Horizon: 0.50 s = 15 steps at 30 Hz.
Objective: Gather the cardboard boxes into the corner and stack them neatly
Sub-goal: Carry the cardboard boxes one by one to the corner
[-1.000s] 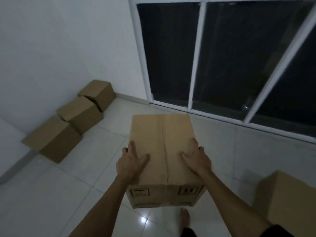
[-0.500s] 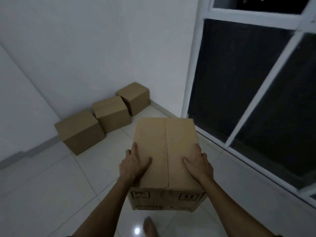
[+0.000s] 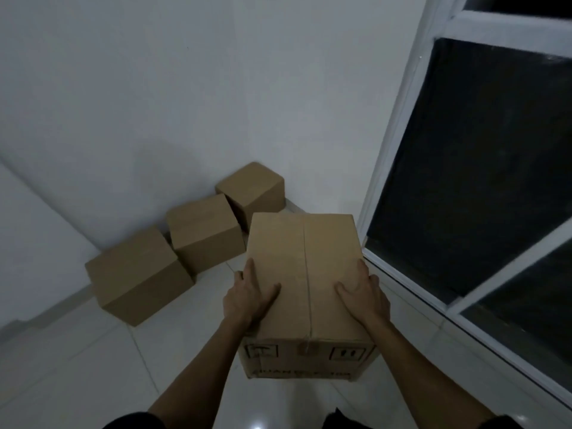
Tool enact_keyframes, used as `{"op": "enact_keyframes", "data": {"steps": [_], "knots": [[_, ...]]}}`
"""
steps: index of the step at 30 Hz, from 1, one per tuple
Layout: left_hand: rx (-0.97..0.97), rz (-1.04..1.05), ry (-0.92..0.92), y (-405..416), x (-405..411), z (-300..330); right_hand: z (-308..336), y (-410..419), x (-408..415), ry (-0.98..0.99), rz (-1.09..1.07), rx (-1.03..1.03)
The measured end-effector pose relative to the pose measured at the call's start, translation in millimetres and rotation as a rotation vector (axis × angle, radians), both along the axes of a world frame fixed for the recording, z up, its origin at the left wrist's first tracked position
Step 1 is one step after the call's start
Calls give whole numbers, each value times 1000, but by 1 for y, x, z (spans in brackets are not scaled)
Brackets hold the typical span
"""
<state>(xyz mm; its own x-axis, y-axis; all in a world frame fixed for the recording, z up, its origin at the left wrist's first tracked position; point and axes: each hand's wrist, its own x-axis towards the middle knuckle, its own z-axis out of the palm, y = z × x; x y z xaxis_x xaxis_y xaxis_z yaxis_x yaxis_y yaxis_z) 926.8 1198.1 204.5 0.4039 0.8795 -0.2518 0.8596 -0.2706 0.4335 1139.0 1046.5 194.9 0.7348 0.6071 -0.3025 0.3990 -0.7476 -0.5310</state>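
Observation:
I carry a tall brown cardboard box point(image 3: 305, 255) above the floor, with printed symbols on its near face. My left hand point(image 3: 249, 294) grips its left edge and my right hand point(image 3: 363, 295) grips its right edge, both thumbs lying on the top. Three more cardboard boxes sit on the floor in a row along the white wall: the nearest box point(image 3: 139, 274) at left, the middle box point(image 3: 204, 230), and the corner box point(image 3: 252, 187) farthest back. The carried box hides part of the corner floor.
A dark window with a white frame point(image 3: 399, 125) runs along the right side down to the floor. The white wall point(image 3: 185, 88) meets it at the corner. Pale glossy floor tiles point(image 3: 93, 366) lie between me and the row of boxes.
The view has swung toward the corner and I have come closer to the three boxes. Both hands keep the same hold on the carried box.

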Motion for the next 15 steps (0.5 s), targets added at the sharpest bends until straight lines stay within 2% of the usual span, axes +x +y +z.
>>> {"op": "enact_keyframes", "data": {"steps": [7, 15], "knots": [[-7, 8, 16, 149, 77, -36, -40, 153, 78, 15, 10, -9], [-121, 98, -3, 302, 168, -93, -92, 311, 168, 72, 26, -36]]}}
